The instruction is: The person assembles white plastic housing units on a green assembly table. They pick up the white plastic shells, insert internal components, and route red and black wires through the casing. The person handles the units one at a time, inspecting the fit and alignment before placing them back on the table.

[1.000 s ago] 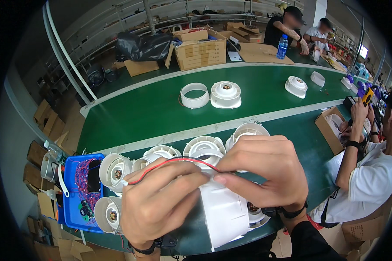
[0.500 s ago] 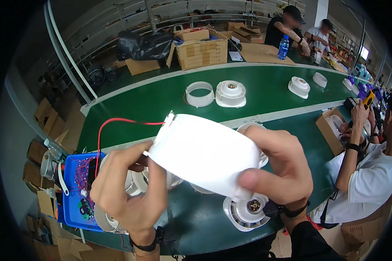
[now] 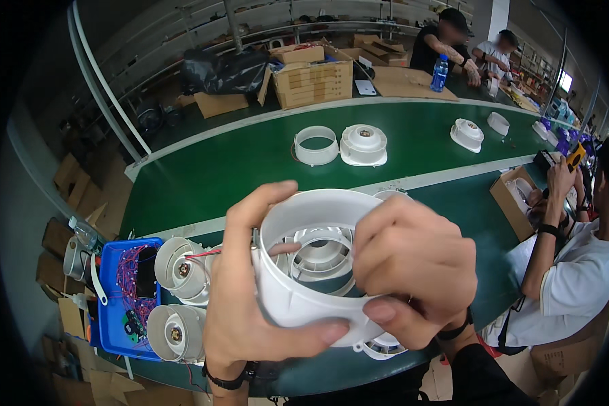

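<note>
A white plastic ring-shaped housing (image 3: pixel 298 301) is held up in both hands, its round opening tipped toward me. Around its left side wraps my left hand (image 3: pixel 240 304), thumb along the outer wall and a fingertip showing inside the opening. My right hand (image 3: pixel 419 264) grips the right wall, thumb outside and curled fingers over the rim. A red wire (image 3: pixel 201 255) shows just left of my left hand. Through the ring, part of another white fan-like unit (image 3: pixel 321 254) on the bench can be seen. Whether my right fingers pinch anything small is hidden.
Two white motor units (image 3: pixel 181 268) stand beside a blue tray (image 3: pixel 115 344) of wires and small boards. Beyond the bench, a green belt (image 3: pixel 216 162) carries a white ring (image 3: pixel 316 154) and several units. At right, a co-worker (image 3: pixel 578 260) works by a cardboard box (image 3: pixel 511 206).
The housing has turned from showing its smooth outer wall to showing its opening. My left hand has shifted to wrap its left side. Parts on the belt have slid slightly right.
</note>
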